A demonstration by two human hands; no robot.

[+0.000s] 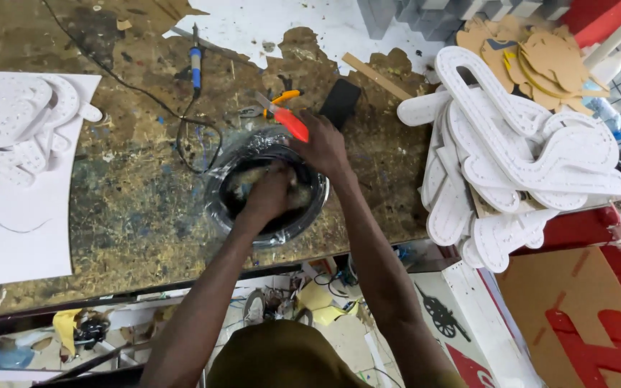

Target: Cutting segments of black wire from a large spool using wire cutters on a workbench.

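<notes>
A round black bowl [217,208] lined with clear plastic film sits on the worn workbench [131,215] near its front edge. My left hand [271,192] reaches down into the bowl, fingers curled on the yellowish stuff inside. My right hand [323,147] rests on the bowl's far rim and grips a red-handled plier-like tool [287,120] that points up and left. What the left hand holds inside the bowl is blurred.
A blue soldering iron [195,65] with a black cord lies behind the bowl, beside a dark phone [340,103] and a wooden strip [375,75]. White perforated letter shapes are stacked at right [512,158] and on white sheets at left [16,136]. Cardboard cut-outs [540,54] lie far right.
</notes>
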